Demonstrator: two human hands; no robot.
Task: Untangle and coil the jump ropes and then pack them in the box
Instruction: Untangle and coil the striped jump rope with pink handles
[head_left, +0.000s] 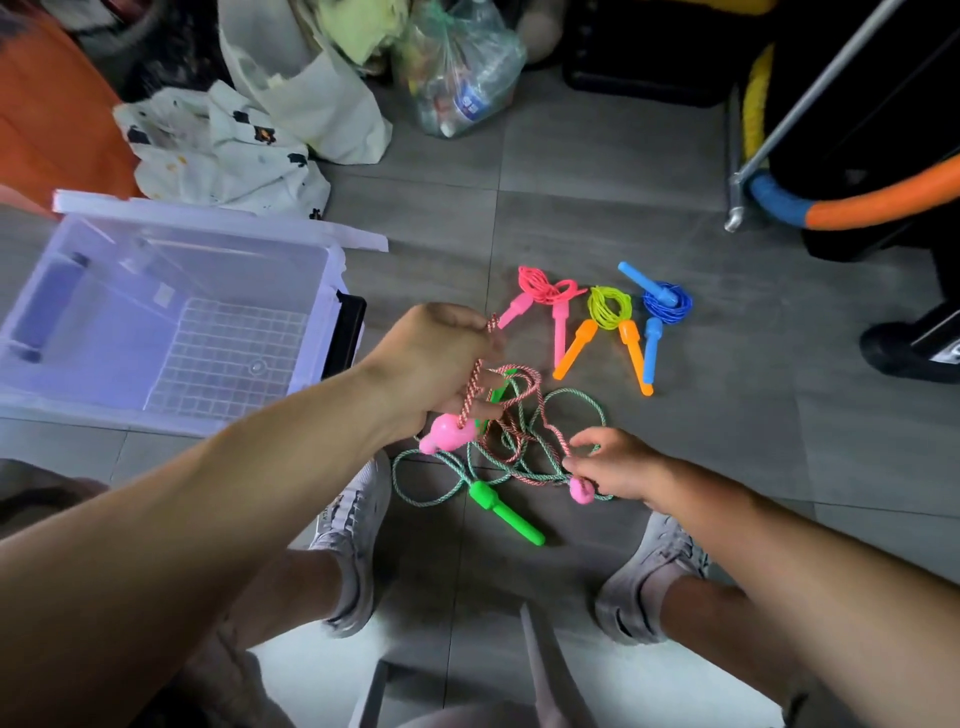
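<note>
Well, nearest me, between my shoes (358, 519), the green handle (506, 512) lies flat on the floor (727, 441), its long axis running from ten o'clock to four o'clock, thick end toward the tangle; its green rope (426, 483) loops through the pink rope (514, 431) just beyond. My right hand (613, 467) pinches the pink rope beside one pink handle (581, 490), low at four o'clock of the tangle, I think to anchor that end; my left hand (436, 364) is clenched round the same rope and raised, the other pink handle (449, 436) dangling under it, probably so the strand draws clear of the green. At one o'clock lie three coiled ropes (609, 306), side by side, most handles pointing back toward me; at ten o'clock the box (156, 322) stands open, no rope in it yet.
</note>
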